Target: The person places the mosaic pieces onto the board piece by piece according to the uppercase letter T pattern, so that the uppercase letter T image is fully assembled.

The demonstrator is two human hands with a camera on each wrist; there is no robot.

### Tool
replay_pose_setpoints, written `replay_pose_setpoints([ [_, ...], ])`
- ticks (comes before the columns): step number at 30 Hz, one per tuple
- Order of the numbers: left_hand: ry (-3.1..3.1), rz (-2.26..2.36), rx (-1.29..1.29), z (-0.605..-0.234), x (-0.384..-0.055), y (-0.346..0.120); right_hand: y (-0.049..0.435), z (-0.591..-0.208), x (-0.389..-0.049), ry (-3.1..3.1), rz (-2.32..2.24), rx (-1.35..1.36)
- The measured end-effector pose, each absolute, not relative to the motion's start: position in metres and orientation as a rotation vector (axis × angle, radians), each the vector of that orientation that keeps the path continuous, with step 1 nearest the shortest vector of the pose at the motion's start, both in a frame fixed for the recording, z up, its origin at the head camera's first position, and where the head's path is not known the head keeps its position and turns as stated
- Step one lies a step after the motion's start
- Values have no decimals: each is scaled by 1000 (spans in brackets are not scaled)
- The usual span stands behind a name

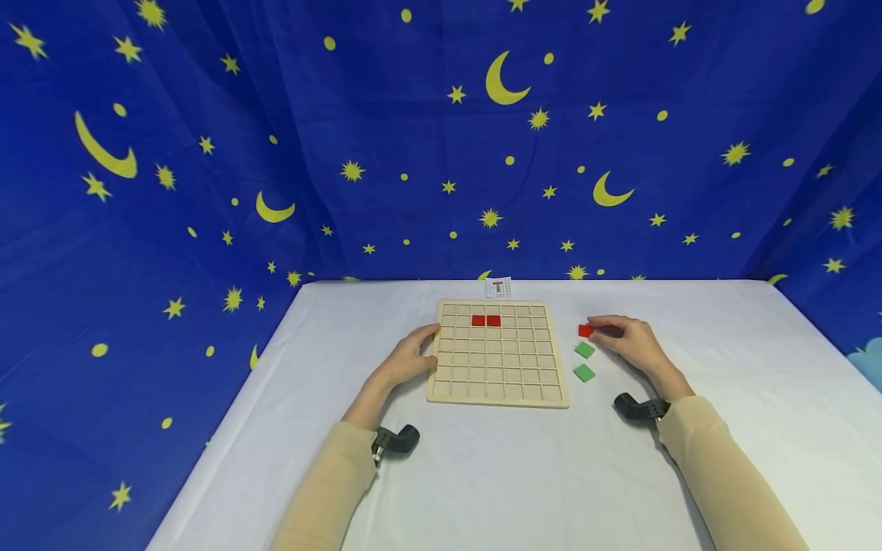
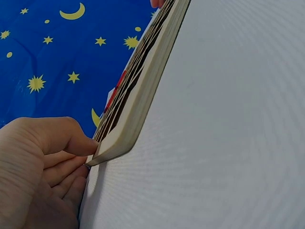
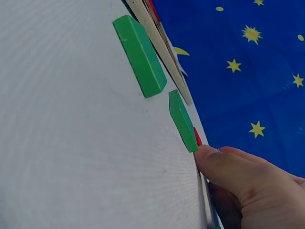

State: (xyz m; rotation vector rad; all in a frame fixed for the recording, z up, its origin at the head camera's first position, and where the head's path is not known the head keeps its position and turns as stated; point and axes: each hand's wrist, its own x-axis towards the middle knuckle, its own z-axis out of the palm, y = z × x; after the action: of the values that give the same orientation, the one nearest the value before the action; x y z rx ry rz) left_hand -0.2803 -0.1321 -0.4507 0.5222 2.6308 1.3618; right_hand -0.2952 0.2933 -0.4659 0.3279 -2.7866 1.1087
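Note:
My right hand (image 1: pixel 634 344) pinches a red square tile (image 1: pixel 585 330) between thumb and fingers, right of the board; its red edge shows by the thumb in the right wrist view. My left hand (image 1: pixel 406 360) holds the left edge of a wooden grid board (image 1: pixel 496 401); in the left wrist view its bent thumb (image 2: pixel 81 140) lies against the rim near a corner. Two red tiles (image 1: pixel 485 321) sit side by side in upper cells of the grid. Two green tiles (image 1: pixel 584 350) (image 1: pixel 584 373) lie on the table below the pinched tile.
Behind the board lies a small printed card (image 1: pixel 498 288) with a grid picture. A white cloth covers the table (image 1: pixel 496 474). A blue curtain (image 1: pixel 413 138) with yellow moons and stars hangs behind and at the sides. Each wrist wears a black camera mount (image 1: pixel 400 439).

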Motion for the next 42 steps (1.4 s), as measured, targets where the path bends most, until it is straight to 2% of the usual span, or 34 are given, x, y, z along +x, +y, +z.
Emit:
replay_pose_setpoints([
  [11, 2629, 1351, 516, -449, -280, -132, 293, -464, -294, -2721, 1156, 261],
  [24, 2619, 1370, 527, -449, -280, -133, 288, -432, -299, -2624, 1348, 121],
  [42, 2624, 1375, 540, -451, -281, -133, 233, -420, -314, -2588, 1473, 344],
])
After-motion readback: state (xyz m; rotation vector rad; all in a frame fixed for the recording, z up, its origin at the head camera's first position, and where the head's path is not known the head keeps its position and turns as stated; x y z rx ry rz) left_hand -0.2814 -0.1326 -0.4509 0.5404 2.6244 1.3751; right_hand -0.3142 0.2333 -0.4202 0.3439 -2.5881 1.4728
